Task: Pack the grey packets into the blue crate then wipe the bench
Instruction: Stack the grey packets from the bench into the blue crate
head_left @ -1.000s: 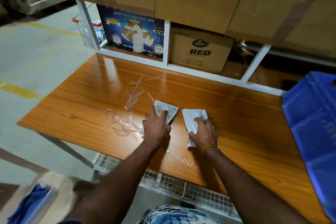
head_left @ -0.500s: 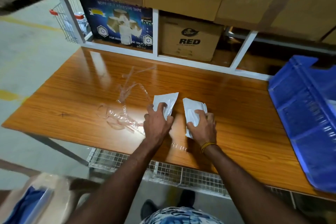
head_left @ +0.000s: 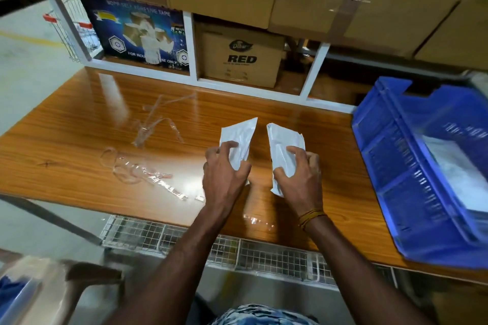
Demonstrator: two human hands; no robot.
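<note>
Presently, two grey packets were in hand near the middle of the tabletop (head_left: 303, 124), toward its front edge. The left hand (head_left: 224, 171) gripped the left packet (head_left: 241, 137) at its near end, fingers curled over the top face and thumb at the side. The right hand (head_left: 299, 174) held the right packet (head_left: 282, 148) the same way, fingers and thumb pinching its lower half. Both far ends stood free; whether the near ends touched the wood could not be told.

Handling, judged from appearance: the packets looked like thin poly mailers, light and soft. The film creased and dimpled under the fingers, so little stiffness. The far corners stayed up without drooping much, suggesting flat, light contents; contents unknown. The surface was glossy, so probably slick, and a loose pinch might slip. Breakage seemed unlikely, though this is a guess.

Where to hold: a grip across the width near one end, as shown, seemed adequate for so light an item. A pinch at a bare corner would probably let the film fold.

The blue crate (head_left: 390, 155) sat at the right edge of the tabletop, well apart from both hands, with something pale already inside. Clear plastic strips (head_left: 148, 174) lay scattered on the left half of the tabletop. Wiping was not yet begun.
</note>
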